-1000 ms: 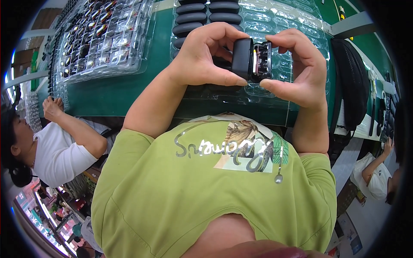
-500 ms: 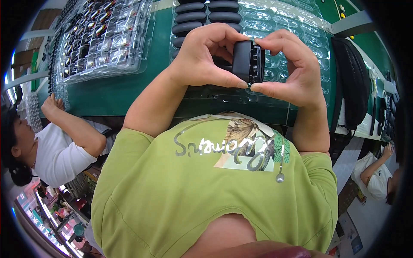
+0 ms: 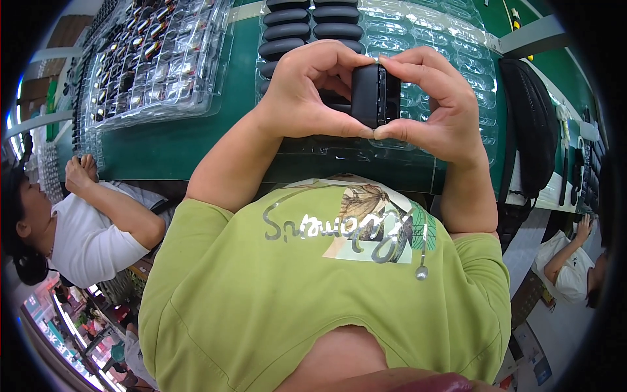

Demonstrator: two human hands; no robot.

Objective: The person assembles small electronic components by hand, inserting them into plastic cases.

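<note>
A small black plastic case [image 3: 364, 97] is held upright over the bench between my two hands. Its left part is a smooth shell; along its right side a gap shows darker inner structure. My left hand [image 3: 304, 91] pinches the shell's edge, with the thumb at the bottom corner and the fingers curled at the top and behind. From the other side, my right hand [image 3: 441, 104] grips the right part, index finger on top and thumb below. Both thumb tips nearly meet under the case. Beneath lies a clear blister tray [image 3: 450, 72] with rows of dark rounded cases [image 3: 285, 31] on its left.
Stacked clear trays with small parts [image 3: 153, 72] sit at the left of the green bench [image 3: 157, 153]. A black pouch [image 3: 532, 124] lies on the right, below a grey metal bar [image 3: 532, 38]. One co-worker [image 3: 98, 228] sits at left, another [image 3: 565, 258] at far right.
The case has turned slightly in my hands and shifted a little left. My right hand's fingertips have moved left with it, and both hands still hold it.
</note>
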